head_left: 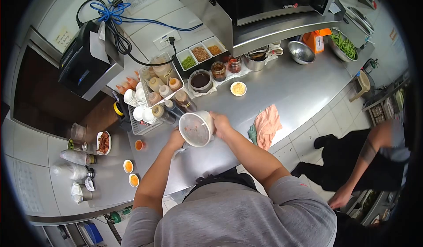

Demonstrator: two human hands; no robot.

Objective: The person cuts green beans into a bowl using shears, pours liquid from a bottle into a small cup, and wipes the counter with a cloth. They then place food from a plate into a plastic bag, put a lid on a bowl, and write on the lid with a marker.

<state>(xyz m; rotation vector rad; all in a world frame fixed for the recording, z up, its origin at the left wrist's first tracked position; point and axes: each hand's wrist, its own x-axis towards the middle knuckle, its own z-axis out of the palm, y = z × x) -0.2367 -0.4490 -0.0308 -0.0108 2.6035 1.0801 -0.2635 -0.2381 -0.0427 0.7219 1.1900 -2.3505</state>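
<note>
Both my hands hold a translucent round plastic tub [195, 130] over the steel counter [205, 156], its round face turned up toward the camera with a few reddish bits showing on it. My left hand [177, 138] grips the tub's left side, fingers partly hidden behind it. On the tub's right side my right hand [219, 124] is closed around the wall. Something whitish [181, 150] shows below my left hand. A small bowl of pale yellow food [238, 88] stands beyond the tub, and squeeze bottles [185, 101] stand just past it to the left.
A pink cloth [268, 125] lies on the right. Small orange-filled cups [133, 180] and a dish of browned pieces [104, 143] are at left. Jars [218, 71], a metal bowl [301, 52] and an orange scale [315, 42] line the back. Another person's hand [340, 197] is at lower right.
</note>
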